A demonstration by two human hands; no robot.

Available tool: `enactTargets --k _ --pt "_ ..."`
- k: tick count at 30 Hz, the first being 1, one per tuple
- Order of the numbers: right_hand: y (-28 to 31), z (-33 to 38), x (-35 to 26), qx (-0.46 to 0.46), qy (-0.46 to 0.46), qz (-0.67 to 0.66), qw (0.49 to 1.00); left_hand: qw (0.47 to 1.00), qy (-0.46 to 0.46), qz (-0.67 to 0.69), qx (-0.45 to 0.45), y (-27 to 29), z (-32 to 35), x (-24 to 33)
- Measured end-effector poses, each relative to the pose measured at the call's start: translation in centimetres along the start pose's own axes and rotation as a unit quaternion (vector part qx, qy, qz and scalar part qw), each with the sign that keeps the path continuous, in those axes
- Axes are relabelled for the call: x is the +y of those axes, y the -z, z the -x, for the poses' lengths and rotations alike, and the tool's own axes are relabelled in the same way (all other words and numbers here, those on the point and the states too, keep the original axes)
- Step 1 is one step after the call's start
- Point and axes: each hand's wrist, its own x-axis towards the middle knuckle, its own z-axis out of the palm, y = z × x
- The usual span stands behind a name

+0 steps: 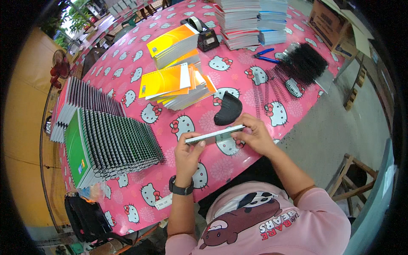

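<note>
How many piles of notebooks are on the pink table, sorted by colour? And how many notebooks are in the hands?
Orange-cover piles: 2 (near pile, far pile)
Green-cover rows with black spirals: 1
Pink-cover rows with black spirals: 1
White and blue stacks at the far end: 2 (left stack, right stack)
Notebook held by left hand and right hand: 1
Total: 7

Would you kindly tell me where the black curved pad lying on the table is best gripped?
Probably across its narrower upper end, coming from above: the black curved pad lies flat on the pink table, just beyond the notebook held by both hands, with bare cloth around that end.
</note>
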Motion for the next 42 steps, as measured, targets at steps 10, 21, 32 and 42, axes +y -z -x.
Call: enactTargets --k 10,21,32,42 --pt "-5.4 -0.9 2.3 0.168 0.094 -0.076 0.978 0.793 -0.339 -0.439 0.252 -5.2 1.0 0.7" --pt "13.7 -12.7 4.1 0.237 -0.035 0.45 0.86 0.821 -0.329 -0.465 -0.048 -2.6 -2.2 2.1" --pt "13.3 -11.2 0.1 0.188 -0.048 -0.058 0.979 0.858 -0.293 -0.42 -0.045 -1.7 -1.8 2.3" --pt "2.8 -2.9 -2.1 -0.089 0.033 0.101 0.99 0.86 -0.298 -0.41 -0.054 -1.5 -2.4 1.8"
